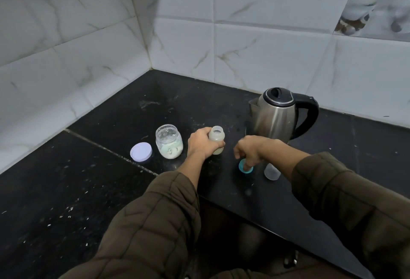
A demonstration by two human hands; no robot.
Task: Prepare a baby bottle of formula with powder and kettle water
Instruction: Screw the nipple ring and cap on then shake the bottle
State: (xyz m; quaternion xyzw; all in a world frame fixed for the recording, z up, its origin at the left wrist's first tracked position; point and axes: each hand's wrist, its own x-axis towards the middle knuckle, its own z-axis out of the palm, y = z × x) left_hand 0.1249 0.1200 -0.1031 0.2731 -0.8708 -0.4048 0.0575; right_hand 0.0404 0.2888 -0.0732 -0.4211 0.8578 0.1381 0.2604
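Left hand [200,143] grips the uncapped bottle [217,140], which stands upright on the tabletop [111,190] near the kettle [274,115]. Right hand [249,151] pinches the teal ring [241,166], toward the front edge.

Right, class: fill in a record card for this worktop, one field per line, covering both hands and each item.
left hand: holds baby bottle upright, no top, milky liquid inside
right hand: pinches teal ring on counter
clear cap: beside ring, on its right
powder jar: open, left of bottle
lilac lid: left of jar
kettle: at the back, lid shut
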